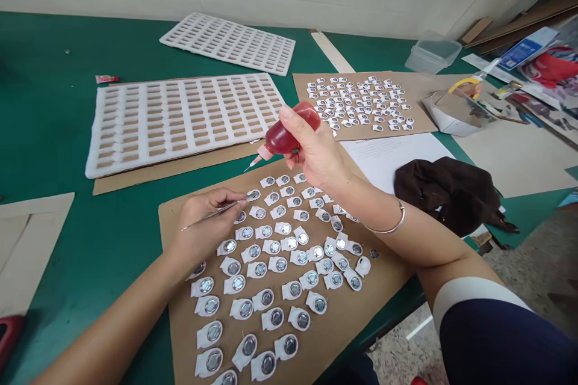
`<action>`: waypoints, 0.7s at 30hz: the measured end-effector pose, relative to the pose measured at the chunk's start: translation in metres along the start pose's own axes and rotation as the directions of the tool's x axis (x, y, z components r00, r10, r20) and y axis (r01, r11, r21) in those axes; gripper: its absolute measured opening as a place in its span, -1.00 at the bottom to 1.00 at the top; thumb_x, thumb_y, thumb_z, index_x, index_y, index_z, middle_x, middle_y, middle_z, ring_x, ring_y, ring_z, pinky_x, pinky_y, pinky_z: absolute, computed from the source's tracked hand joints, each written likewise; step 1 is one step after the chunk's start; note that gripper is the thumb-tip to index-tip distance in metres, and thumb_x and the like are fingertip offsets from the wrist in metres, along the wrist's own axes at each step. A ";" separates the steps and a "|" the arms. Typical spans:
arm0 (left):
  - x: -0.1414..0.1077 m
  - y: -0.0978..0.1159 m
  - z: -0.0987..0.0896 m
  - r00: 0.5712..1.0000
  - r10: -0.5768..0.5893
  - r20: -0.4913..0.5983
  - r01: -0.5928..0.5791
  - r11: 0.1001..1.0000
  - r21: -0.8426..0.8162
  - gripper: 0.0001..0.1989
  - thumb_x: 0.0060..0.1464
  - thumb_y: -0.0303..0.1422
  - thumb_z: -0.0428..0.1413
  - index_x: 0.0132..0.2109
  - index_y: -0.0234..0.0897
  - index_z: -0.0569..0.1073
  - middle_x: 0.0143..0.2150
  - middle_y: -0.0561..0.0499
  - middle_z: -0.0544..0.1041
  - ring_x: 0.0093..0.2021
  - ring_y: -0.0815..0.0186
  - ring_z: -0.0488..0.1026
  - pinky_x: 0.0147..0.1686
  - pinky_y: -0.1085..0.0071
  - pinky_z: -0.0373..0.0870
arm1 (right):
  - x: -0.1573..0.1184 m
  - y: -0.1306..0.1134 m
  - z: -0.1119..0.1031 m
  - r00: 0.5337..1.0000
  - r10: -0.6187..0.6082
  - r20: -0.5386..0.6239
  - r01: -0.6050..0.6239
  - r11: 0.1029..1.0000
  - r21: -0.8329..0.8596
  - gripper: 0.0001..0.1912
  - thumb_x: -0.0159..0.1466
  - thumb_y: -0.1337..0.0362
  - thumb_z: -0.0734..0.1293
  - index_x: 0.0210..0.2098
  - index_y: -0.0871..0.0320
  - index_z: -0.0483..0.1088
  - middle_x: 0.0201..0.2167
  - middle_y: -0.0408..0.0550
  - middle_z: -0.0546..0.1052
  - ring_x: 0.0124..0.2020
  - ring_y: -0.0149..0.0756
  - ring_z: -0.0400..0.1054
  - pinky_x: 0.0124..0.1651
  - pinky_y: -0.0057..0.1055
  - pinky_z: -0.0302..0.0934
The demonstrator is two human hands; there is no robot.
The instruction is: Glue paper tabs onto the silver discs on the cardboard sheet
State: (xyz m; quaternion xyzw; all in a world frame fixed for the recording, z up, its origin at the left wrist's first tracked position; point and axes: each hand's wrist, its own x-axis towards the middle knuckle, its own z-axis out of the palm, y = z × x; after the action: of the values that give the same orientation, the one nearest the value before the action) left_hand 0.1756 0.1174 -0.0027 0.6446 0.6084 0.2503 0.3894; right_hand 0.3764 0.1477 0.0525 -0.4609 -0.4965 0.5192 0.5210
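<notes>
My right hand [323, 153] is wrapped around a red squeeze bottle [280, 137], tilted so its thin needle tip points down and left. The needle hangs above the far edge of a brown cardboard sheet [352, 319]. In my left hand [201, 219] are thin metal tweezers [221, 209], pinched between the fingers. Their tip is at a small white tabbed piece with a round silvery disc [253, 194]; whether they grip it I cannot tell. Many similar pieces [271, 246] lie in loose rows across the cardboard.
Two white foam trays [93, 150] with rectangular slots lie beyond my hands. Another cardboard sheet [418, 123] at the back holds more small pieces. To the right are a dark brown cloth [447, 192], paper [383, 156], yellow-handled scissors [465, 83] and a clear plastic box [433, 54].
</notes>
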 end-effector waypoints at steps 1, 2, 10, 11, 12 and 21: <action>0.000 0.002 -0.002 1.000 -0.004 -0.008 0.004 1.000 0.008 -0.82 -0.10 -0.17 0.21 -0.35 -0.12 0.57 -0.26 0.03 0.63 -0.22 0.17 0.54 -0.28 0.39 0.46 | 0.000 0.001 0.000 1.000 0.003 -0.004 -0.003 1.000 -0.009 -0.49 0.18 -0.23 0.24 -0.18 0.07 0.26 -0.43 -0.09 0.51 -0.45 -0.32 0.45 -0.63 -0.47 0.22; 0.001 0.004 -0.003 1.000 -0.009 -0.013 0.009 1.000 0.014 -0.84 -0.12 -0.18 0.22 -0.37 -0.12 0.57 -0.28 0.04 0.63 -0.23 0.18 0.53 -0.28 0.39 0.46 | 0.000 0.001 -0.001 1.000 0.010 -0.008 -0.010 1.000 -0.015 -0.47 0.17 -0.25 0.23 -0.19 0.08 0.27 -0.43 -0.09 0.51 -0.48 -0.34 0.43 -0.64 -0.47 0.22; 0.003 0.002 -0.002 1.000 -0.013 -0.022 0.013 0.999 0.035 -0.83 -0.11 -0.18 0.23 -0.36 -0.14 0.57 -0.27 0.04 0.63 -0.22 0.18 0.53 -0.24 0.38 0.44 | 0.000 0.001 -0.008 0.998 0.013 -0.067 -0.013 1.000 0.007 -0.42 0.14 -0.30 0.22 -0.22 0.10 0.28 -0.48 -0.10 0.49 -0.61 -0.44 0.35 -0.66 -0.48 0.24; 0.004 0.000 -0.003 1.000 -0.010 -0.018 0.010 0.999 0.032 -0.82 -0.11 -0.17 0.23 -0.35 -0.14 0.57 -0.26 0.03 0.63 -0.22 0.18 0.53 -0.23 0.37 0.44 | 0.000 0.002 -0.009 0.998 0.009 -0.065 -0.008 1.000 0.005 -0.43 0.15 -0.29 0.22 -0.22 0.10 0.29 -0.48 -0.11 0.49 -0.60 -0.43 0.36 -0.65 -0.48 0.25; 0.004 -0.001 -0.004 1.000 -0.012 -0.013 0.013 1.000 0.023 -0.81 -0.10 -0.16 0.23 -0.34 -0.15 0.57 -0.26 0.03 0.63 -0.22 0.18 0.53 -0.24 0.37 0.43 | 0.000 0.002 -0.010 0.998 0.004 -0.061 -0.003 1.000 0.004 -0.43 0.15 -0.29 0.22 -0.23 0.10 0.29 -0.49 -0.11 0.48 -0.59 -0.42 0.37 -0.63 -0.48 0.27; 0.010 0.002 -0.034 0.996 0.035 -0.084 -0.034 0.999 0.014 -0.58 0.15 -0.02 0.01 -0.33 -0.27 0.52 -0.29 0.00 0.61 -0.22 0.23 0.49 -0.24 0.40 0.34 | -0.012 0.002 -0.048 0.992 -0.057 -0.109 0.051 0.997 -0.055 -0.46 0.13 -0.28 0.25 -0.23 0.07 0.27 -0.50 -0.14 0.47 -0.51 -0.35 0.46 -0.59 -0.48 0.27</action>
State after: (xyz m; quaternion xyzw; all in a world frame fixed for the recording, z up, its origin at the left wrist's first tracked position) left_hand 0.1510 0.1338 0.0171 0.6463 0.6145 0.2801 0.3552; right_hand 0.4247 0.1375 0.0463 -0.4889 -0.4925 0.4655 0.5492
